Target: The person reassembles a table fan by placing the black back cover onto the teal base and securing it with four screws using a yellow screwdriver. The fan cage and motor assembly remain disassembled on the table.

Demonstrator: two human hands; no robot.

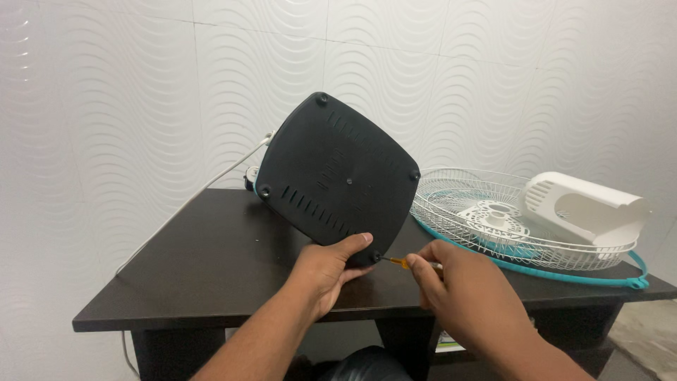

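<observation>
Black fan base under left hand, screwdriver in right hand.

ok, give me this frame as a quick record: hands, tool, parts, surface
left hand: grip on the lower edge of the black fan base, held tilted, underside toward the camera
right hand: pinching a small screwdriver, tip at the base's lower corner
parts: white wire fan guard, teal rim ring, white motor housing
surface: dark table
</observation>
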